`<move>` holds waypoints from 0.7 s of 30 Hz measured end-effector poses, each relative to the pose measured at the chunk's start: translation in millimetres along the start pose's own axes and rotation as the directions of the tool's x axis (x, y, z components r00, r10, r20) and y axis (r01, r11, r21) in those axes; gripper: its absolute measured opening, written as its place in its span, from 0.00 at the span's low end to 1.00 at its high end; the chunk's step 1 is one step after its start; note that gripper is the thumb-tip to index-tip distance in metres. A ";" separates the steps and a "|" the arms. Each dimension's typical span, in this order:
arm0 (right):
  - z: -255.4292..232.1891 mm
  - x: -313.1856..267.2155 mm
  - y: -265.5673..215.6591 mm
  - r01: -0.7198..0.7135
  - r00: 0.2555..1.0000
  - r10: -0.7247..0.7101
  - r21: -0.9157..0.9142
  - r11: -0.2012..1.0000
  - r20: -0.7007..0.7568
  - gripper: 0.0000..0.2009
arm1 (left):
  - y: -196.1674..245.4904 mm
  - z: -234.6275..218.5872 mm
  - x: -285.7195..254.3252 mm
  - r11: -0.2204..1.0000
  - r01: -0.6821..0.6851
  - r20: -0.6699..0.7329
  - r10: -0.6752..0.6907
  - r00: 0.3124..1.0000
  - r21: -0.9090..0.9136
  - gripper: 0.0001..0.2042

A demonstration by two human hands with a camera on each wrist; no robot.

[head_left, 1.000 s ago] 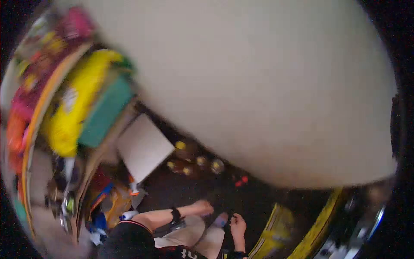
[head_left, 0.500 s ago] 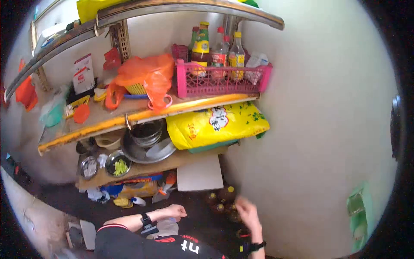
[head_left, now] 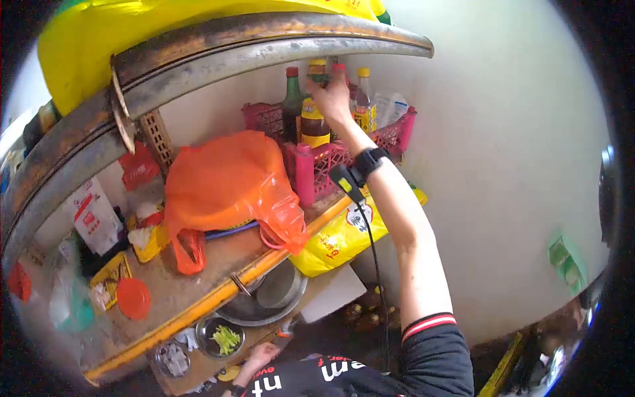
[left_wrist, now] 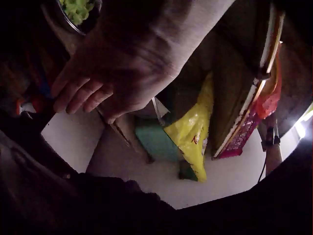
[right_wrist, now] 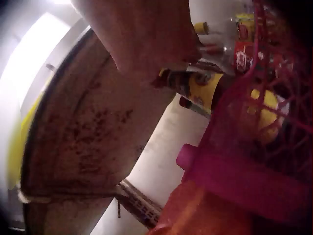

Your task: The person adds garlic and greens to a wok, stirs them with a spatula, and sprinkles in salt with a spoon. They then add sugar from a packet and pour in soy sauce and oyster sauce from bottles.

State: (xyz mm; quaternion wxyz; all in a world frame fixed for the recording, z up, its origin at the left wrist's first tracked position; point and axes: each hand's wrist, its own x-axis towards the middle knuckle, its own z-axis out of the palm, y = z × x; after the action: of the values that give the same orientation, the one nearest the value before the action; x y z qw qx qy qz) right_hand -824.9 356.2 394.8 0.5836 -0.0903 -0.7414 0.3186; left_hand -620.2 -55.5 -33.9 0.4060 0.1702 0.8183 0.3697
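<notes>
My right hand (head_left: 333, 102) reaches up into the pink plastic crate (head_left: 305, 175) on the shelf. Its thumb and fingers are round the neck of a sauce bottle (head_left: 315, 127) with yellow labels and dark contents, which stands in the crate. The right wrist view has the hand (right_wrist: 151, 44) over the top of this bottle (right_wrist: 200, 90), its fingertips partly hidden. Down by the lower shelf hangs my left hand (head_left: 263, 355), fingers loosely bent and holding nothing. In the left wrist view this hand (left_wrist: 112, 73) overlaps a white board (left_wrist: 73, 137).
Beside the gripped bottle are a green bottle (head_left: 292, 99) and a yellow-capped bottle (head_left: 364, 99). An orange plastic bag (head_left: 221, 175) sits left of the crate. The upper shelf's metal edge (head_left: 278, 43) curves overhead. Below are a yellow sack (head_left: 337, 241) and chopped greens (head_left: 226, 339).
My right hand has risen from low near the floor bottles to the sauce bottle in the crate. The view swung round to the shelves and came closer. My left hand stays low.
</notes>
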 end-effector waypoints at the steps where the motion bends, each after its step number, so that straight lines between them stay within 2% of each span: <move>1: 14.7 4.2 7.5 0.010 0.995 -0.016 -0.064 0.998 -0.098 0.27 | -74.4 23.7 33.1 0.980 0.030 -0.026 -0.035 0.999 -0.198 0.13; 3: 31.3 8.2 19.4 -0.019 0.995 0.012 -0.065 0.998 -0.102 0.27 | -88.6 5.9 28.7 0.951 -0.088 0.144 0.136 0.980 -0.297 0.14; 4: 33.7 8.7 24.8 -0.034 0.995 0.028 -0.053 0.998 -0.097 0.27 | -91.9 6.0 26.2 0.953 -0.086 0.158 0.137 0.978 -0.291 0.14; 5: 28.1 7.2 19.4 -0.036 0.994 0.029 -0.065 0.997 -0.104 0.27 | -86.7 7.2 20.3 0.965 -0.043 0.101 0.071 0.992 -0.257 0.14; 6: 20.9 5.9 13.6 -0.124 0.985 0.129 0.049 0.991 -0.111 0.25 | -84.0 7.3 17.0 0.975 0.002 0.041 0.008 0.999 -0.224 0.14; 7: 12.2 4.1 8.1 -0.208 0.968 0.227 0.163 0.964 -0.106 0.23 | -90.1 6.5 25.1 0.976 0.000 0.052 0.012 0.999 -0.219 0.14; 8: 4.4 1.7 8.5 -0.212 0.967 0.230 0.152 0.965 -0.114 0.23 | -91.1 4.1 33.4 0.970 0.017 0.171 0.026 0.985 -0.244 0.14; 9: -5.0 -1.4 9.1 -0.191 0.947 0.267 0.357 0.914 -0.177 0.20 | -93.8 2.0 37.1 0.965 0.039 0.287 0.039 0.957 -0.261 0.15; 10: -16.6 -2.6 9.7 -0.138 0.922 0.308 0.544 0.828 -0.235 0.16 | -96.0 5.0 37.6 0.968 0.036 0.300 0.041 0.953 -0.246 0.15; 11: -30.0 -3.2 9.7 -0.132 0.917 0.307 0.534 0.835 -0.254 0.16 | -70.3 5.7 26.0 0.972 0.031 0.221 0.022 0.975 -0.234 0.15; 12: -43.8 -4.1 8.8 -0.097 0.856 0.423 0.711 0.696 -0.297 0.13 | -48.1 4.8 17.7 0.975 0.027 0.138 0.004 0.990 -0.221 0.15; 13: -58.5 -5.5 6.8 -0.025 0.786 0.536 0.850 0.526 -0.309 0.10 | -33.5 2.5 15.1 0.979 0.020 0.149 0.010 0.989 -0.204 0.15; 14: -78.4 -9.3 -10.2 0.106 0.765 0.585 0.947 0.302 -0.272 0.10 | -20.0 -0.4 14.5 0.987 0.010 0.191 0.021 0.981 -0.158 0.15; 15: -96.9 -11.0 -16.7 0.167 0.723 0.624 0.952 0.257 -0.296 0.09 | -9.3 -2.3 16.4 0.994 -0.003 0.238 0.029 0.971 -0.110 0.15; 16: -120.5 -15.8 -21.6 0.154 0.726 0.637 0.964 0.216 -0.258 0.08 | -1.8 -3.1 21.6 0.996 -0.013 0.257 0.035 0.966 -0.085 0.15; 17: -145.6 -23.0 -28.7 0.143 0.728 0.647 0.974 0.178 -0.225 0.08 | 5.4 -2.5 28.2 0.989 -0.106 0.198 0.124 0.972 -0.098 0.14; 18: -170.4 -33.5 -39.0 0.169 0.731 0.631 0.965 0.201 -0.260 0.08 | 16.2 1.2 32.9 0.974 -0.199 0.148 0.214 0.966 -0.111 0.12; 19: -197.8 -46.4 -46.6 0.196 0.716 0.627 0.951 0.239 -0.305 0.08 | 73.1 -3.7 12.4 0.900 -0.436 0.040 0.436 0.899 -0.008 0.10; 20: -229.0 -62.8 -56.0 0.172 0.782 0.563 0.961 0.218 -0.267 0.07 | 121.9 -4.9 0.0 0.849 -0.505 -0.048 0.504 0.862 -0.157 0.10; 21: -257.6 -81.7 -62.3 0.138 0.836 0.501 0.970 0.201 -0.223 0.07 | 180.9 -8.8 -23.3 0.781 -0.624 -0.132 0.617 0.776 -0.023 0.11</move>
State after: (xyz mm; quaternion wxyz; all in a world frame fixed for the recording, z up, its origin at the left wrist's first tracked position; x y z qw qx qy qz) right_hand -547.6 360.7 394.7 0.6340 0.1217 -0.1826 0.7416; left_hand -616.7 47.9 116.5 0.2180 0.3948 0.7264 0.5186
